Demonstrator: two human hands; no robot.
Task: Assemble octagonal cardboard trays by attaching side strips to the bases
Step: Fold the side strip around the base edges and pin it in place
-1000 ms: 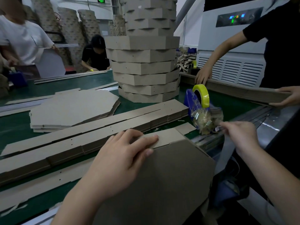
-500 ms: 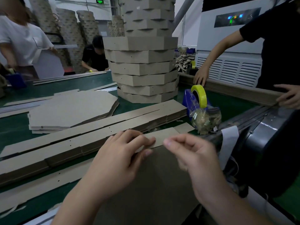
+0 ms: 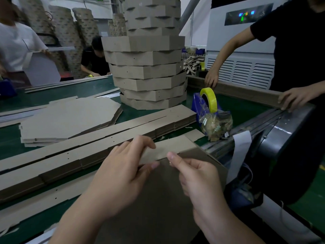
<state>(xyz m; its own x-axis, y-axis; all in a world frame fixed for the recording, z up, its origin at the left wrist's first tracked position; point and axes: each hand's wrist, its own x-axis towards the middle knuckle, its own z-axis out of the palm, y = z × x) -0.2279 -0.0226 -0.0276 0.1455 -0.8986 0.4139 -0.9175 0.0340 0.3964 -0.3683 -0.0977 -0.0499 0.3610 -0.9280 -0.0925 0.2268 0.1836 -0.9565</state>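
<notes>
Blue tape dispenser (image 3: pixel 197 104) w/ yellow roll (image 3: pixel 212 100) on green belt (image 3: pixel 246 110) to my right, clear bag of scraps (image 3: pixel 217 125) touching it. White vented machine (image 3: pixel 241 73) behind, coworker in black tee (image 3: pixel 295 41) in front of it.

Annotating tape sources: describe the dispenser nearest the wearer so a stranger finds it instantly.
Start at the tall stack of finished trays mid-table. Just right of its foot stands a blue tape dispenser. Unlike the rolls farther back, its yellow roll stands over a clear bag of scraps.

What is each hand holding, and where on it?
Left hand pinches the side strip against the base's top edge; right hand touches that edge, grip unclear.
</notes>
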